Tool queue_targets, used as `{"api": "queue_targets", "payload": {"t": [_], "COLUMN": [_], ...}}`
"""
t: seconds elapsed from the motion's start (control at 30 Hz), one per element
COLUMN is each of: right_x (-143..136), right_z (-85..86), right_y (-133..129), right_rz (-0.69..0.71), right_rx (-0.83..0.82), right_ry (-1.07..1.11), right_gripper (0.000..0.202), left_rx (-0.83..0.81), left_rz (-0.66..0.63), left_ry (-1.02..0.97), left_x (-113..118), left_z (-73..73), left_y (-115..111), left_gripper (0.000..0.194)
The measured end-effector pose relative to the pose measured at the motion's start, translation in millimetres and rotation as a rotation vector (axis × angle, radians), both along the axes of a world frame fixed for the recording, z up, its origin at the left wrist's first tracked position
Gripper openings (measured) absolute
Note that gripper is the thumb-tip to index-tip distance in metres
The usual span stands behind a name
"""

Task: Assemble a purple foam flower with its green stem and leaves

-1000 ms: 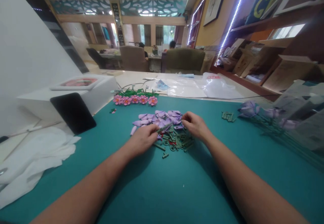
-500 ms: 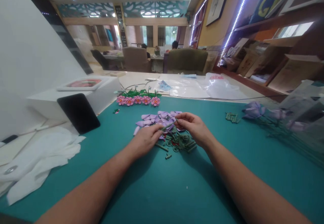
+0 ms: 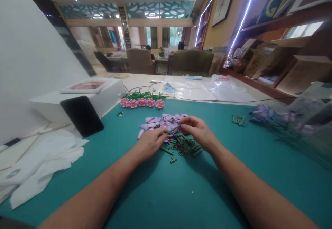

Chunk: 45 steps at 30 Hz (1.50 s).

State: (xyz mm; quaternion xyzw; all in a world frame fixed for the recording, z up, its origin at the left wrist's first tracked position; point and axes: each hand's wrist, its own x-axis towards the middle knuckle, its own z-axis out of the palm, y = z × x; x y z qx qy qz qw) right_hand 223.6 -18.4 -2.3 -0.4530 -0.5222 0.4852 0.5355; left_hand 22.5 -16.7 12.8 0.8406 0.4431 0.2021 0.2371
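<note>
A thin green stem piece [image 3: 172, 130] runs between my hands, above the middle of the green mat. My left hand [image 3: 153, 141] pinches its left end. The fingertips of my right hand [image 3: 195, 129] close on the other end, where any smaller part is too tiny to make out. Just behind my hands lies a pile of light purple petal pieces [image 3: 166, 119]. Below them is a heap of dark green parts [image 3: 184, 146], with a few red bits among them. One short green piece [image 3: 173, 160] lies apart, nearer to me.
Pink flowers [image 3: 141, 102] stand in a row behind the petals. A dark tablet [image 3: 82, 115] leans at the left, beside white cloth [image 3: 49, 160]. Purple flowers [image 3: 261, 112] and small green pieces [image 3: 238, 120] lie at the right. People sit in the background.
The whole view has shifted very slightly. Both hands keep nearly the same pose around the green stem piece.
</note>
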Motion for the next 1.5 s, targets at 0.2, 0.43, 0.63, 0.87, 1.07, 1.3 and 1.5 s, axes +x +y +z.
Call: {"api": "queue_targets", "payload": {"t": [0.2, 0.43, 0.63, 0.87, 1.07, 1.3, 1.5], "right_x": [-0.1, -4.7, -9.2, -19.1, -25.1, -30.7, -34.6], "right_z": [-2.2, -4.7, -7.4, -10.9, -13.6, -15.9, -16.9], "right_y": [0.4, -1.3, -3.4, -8.3, -13.9, -15.3, -16.1], "right_rz": [-0.003, 0.03, 0.075, -0.027, -0.139, -0.189, -0.184], "right_rx": [0.009, 0.064, 0.127, 0.231, 0.332, 0.366, 0.451], "right_ry": [-0.081, -0.147, -0.206, -0.275, -0.39, -0.458, -0.496], "right_gripper": [0.02, 0.018, 0.016, 0.013, 0.009, 0.015, 0.025], "left_rx": [0.027, 0.0, 0.007, 0.049, 0.083, 0.139, 0.13], "left_rz": [-0.004, 0.008, 0.004, 0.038, 0.06, 0.099, 0.153], "left_ry": [0.001, -0.065, -0.083, -0.115, -0.128, -0.044, -0.048], "left_x": [1.2, 1.5, 1.8, 4.0, 4.9, 3.4, 1.7], "left_z": [-1.4, -0.3, 0.3, -3.2, -5.6, -6.8, -7.6], "left_y": [0.6, -2.7, -4.7, -5.1, -5.0, -5.1, -3.3], "left_gripper": [0.029, 0.031, 0.026, 0.02, 0.02, 0.022, 0.023]}}
